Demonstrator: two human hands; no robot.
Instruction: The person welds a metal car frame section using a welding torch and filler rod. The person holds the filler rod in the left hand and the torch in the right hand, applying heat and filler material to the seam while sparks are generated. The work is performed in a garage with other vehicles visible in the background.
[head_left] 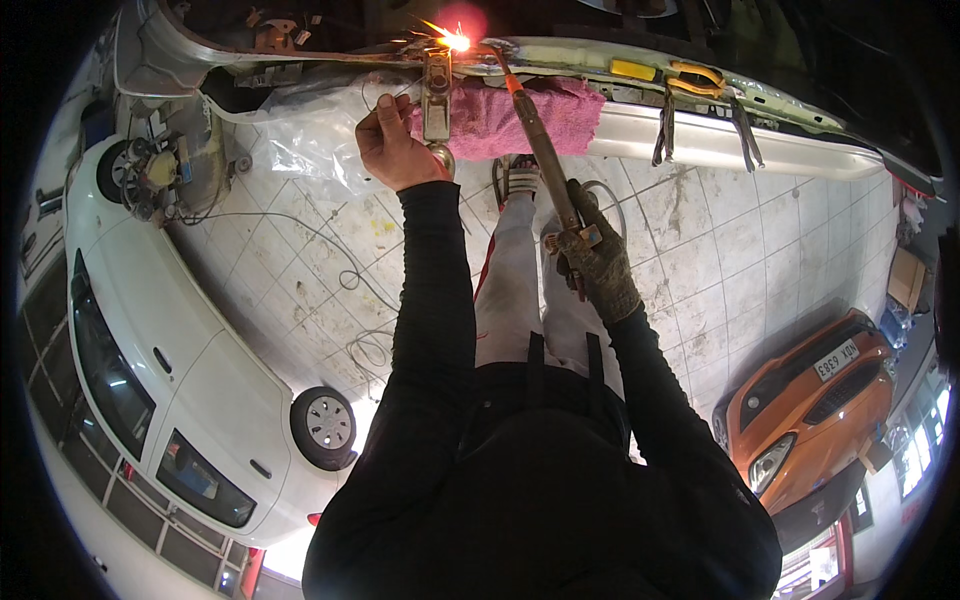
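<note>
My right hand (600, 255), in a dirty work glove, grips a long gas torch (540, 140). The torch's tip points up and left at a bright flame with sparks (455, 42) on the car body's sill edge (590, 68). My bare left hand (395, 140) is left of the flame, thumb and fingers pinched together. Whatever they hold is too thin or hidden to make out. Right beside it is an upright metal piece (437, 95) with a rounded knob at its lower end. Behind that, a pink cloth (540, 118) drapes over the sill.
Clear plastic sheeting (320, 130) hangs left of my hand. Yellow-handled pliers (697, 78) and a yellow block (632, 70) sit on the sill, near dark straps (665, 125). A hose (345, 265) trails over the tiled floor. A white car (200, 330) and an orange car (815, 400) stand behind.
</note>
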